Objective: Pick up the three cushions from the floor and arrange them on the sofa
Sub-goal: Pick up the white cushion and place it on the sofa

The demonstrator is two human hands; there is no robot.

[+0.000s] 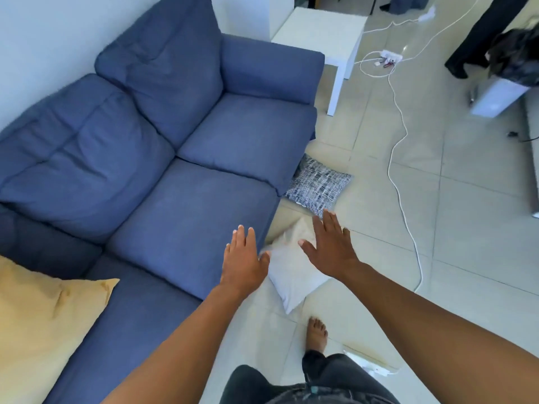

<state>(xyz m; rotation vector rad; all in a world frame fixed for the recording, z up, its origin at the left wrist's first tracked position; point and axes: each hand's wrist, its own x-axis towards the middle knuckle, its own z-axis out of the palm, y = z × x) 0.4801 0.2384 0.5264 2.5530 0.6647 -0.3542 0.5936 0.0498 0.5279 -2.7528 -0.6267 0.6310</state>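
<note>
A blue sofa (186,176) fills the left of the view. A yellow cushion (43,319) lies on its near end at the lower left. A white cushion (291,272) rests on the tiled floor against the sofa's front edge. Beyond it, a blue-and-white patterned cushion (319,185) lies on the floor, partly tucked under the sofa. My left hand (243,258) hovers open over the sofa's front edge, just left of the white cushion. Over that cushion's far side my right hand (331,246) is spread open. Neither hand holds anything.
A white side table (320,36) stands beside the sofa's far arm. A white power strip (390,56) and a long white cable (404,135) trail across the floor on the right. A white box (493,100) with dark fabric sits far right. My bare foot (316,333) stands near the white cushion.
</note>
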